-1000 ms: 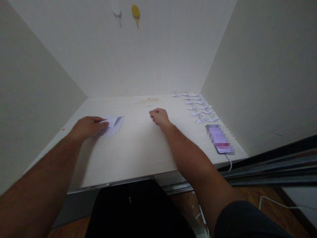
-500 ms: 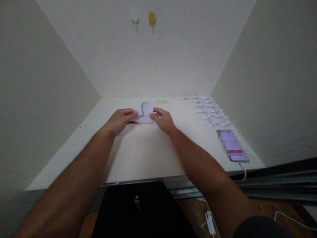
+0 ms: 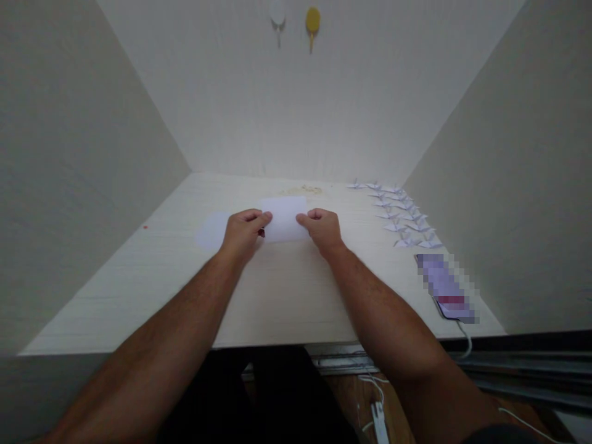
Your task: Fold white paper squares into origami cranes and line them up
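Observation:
A white sheet of paper (image 3: 284,221) is stretched flat between my two hands, a little above or on the white table. My left hand (image 3: 246,231) pinches its left edge, thumb on top and fingers curled beneath. At the opposite edge my right hand (image 3: 324,230) grips it in the same way. More white paper (image 3: 210,230) lies on the table just left of my left hand, partly covered by it; whether it is one sheet or a stack I cannot tell.
Several folded paper cranes (image 3: 400,209) stand in rows at the table's back right. Nearer me lies a phone (image 3: 444,287) with a cable. Walls enclose the white table (image 3: 287,296) on three sides. A yellow hook (image 3: 313,21) and a white hook (image 3: 278,13) are on the back wall.
The paper in my hands was curled over at its left part and now lies flat and taut. My left hand has moved right, uncovering more of the other paper. The view has shifted slightly.

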Demonstrator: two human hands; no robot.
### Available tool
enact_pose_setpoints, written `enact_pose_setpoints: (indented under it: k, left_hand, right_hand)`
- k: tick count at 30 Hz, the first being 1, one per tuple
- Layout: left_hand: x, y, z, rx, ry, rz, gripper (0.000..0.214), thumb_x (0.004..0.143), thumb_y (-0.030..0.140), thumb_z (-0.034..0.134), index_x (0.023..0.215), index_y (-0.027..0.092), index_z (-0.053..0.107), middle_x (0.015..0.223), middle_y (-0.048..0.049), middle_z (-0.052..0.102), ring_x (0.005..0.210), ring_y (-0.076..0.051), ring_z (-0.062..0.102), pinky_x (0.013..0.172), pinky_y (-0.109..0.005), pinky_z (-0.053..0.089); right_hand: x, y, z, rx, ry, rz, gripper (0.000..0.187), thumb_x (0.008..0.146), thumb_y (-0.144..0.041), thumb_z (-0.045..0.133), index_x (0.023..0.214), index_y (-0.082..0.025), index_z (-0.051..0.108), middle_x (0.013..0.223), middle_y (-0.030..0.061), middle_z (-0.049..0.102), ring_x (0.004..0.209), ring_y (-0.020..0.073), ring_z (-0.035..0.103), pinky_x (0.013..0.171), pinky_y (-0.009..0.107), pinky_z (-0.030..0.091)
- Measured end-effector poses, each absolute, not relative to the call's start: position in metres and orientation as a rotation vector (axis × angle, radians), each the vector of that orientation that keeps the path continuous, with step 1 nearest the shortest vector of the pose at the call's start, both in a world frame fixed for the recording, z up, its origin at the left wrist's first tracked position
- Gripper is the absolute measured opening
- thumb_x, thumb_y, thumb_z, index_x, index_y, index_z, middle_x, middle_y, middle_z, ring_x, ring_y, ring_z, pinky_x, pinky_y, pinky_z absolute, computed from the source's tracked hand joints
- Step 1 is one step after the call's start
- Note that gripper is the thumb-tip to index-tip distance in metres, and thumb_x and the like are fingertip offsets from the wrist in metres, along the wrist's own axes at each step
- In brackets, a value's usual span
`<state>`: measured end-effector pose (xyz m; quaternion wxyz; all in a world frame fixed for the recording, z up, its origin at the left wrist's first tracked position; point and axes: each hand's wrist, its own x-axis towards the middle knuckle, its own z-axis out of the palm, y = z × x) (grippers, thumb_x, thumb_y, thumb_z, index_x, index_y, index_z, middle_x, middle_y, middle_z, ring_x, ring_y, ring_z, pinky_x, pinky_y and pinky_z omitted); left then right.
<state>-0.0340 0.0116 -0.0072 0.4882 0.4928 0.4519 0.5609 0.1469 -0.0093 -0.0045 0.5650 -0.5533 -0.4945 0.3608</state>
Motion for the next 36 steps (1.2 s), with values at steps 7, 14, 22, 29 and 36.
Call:
enact_pose_setpoints:
  k: [7,14,22,29,36]
  left_hand:
    - [-0.036,0.009,0.000,1.171,1.030,1.402,0.013,0.067,0.027,0.072,0.061,0.016,0.066,0.054,-0.0013,0.057,0.049,-0.010,0.047,0.047,-0.024,0.033]
    - [-0.033,0.006,0.003,1.161,1.080,1.407,0.010,0.062,0.023,0.072,0.060,0.017,0.065,0.058,-0.0006,0.057,0.053,-0.011,0.050,0.050,-0.024,0.039]
    - [-0.033,0.005,0.005,1.034,1.018,1.346,0.015,0.063,0.027,0.073,0.063,0.017,0.062,0.062,-0.0009,0.057,0.054,-0.012,0.053,0.049,-0.025,0.042]
    - [-0.036,0.007,0.008,0.934,0.898,1.300,0.016,0.070,0.031,0.063,0.067,0.016,0.063,0.066,-0.0045,0.060,0.054,-0.013,0.053,0.050,-0.026,0.043]
    - [-0.036,0.005,0.009,0.970,0.929,1.305,0.016,0.066,0.030,0.067,0.070,0.015,0.064,0.070,-0.0050,0.062,0.060,-0.015,0.058,0.053,-0.027,0.045]
  right_hand:
    - [0.151,-0.012,-0.003,-1.292,-1.069,0.918,0.031,0.062,-0.038,0.075,0.054,-0.021,0.050,0.046,-0.0069,0.041,0.043,0.0082,0.035,0.043,0.024,0.026]
    - [0.148,-0.017,-0.002,-1.277,-1.085,0.938,0.031,0.063,-0.036,0.074,0.055,-0.021,0.049,0.045,-0.0074,0.040,0.042,0.0076,0.034,0.043,0.024,0.026]
    - [0.147,-0.016,-0.008,-1.211,-1.088,0.975,0.030,0.061,-0.037,0.076,0.058,-0.021,0.050,0.049,-0.0081,0.042,0.041,0.0072,0.034,0.041,0.024,0.024]
    - [0.148,-0.016,-0.007,-1.229,-1.060,0.953,0.028,0.062,-0.036,0.074,0.058,-0.021,0.051,0.048,-0.0076,0.043,0.041,0.0073,0.035,0.041,0.024,0.025]
    - [0.148,-0.016,-0.006,-1.238,-1.056,0.967,0.029,0.061,-0.036,0.074,0.058,-0.021,0.049,0.049,-0.0077,0.044,0.041,0.0070,0.034,0.041,0.024,0.024]
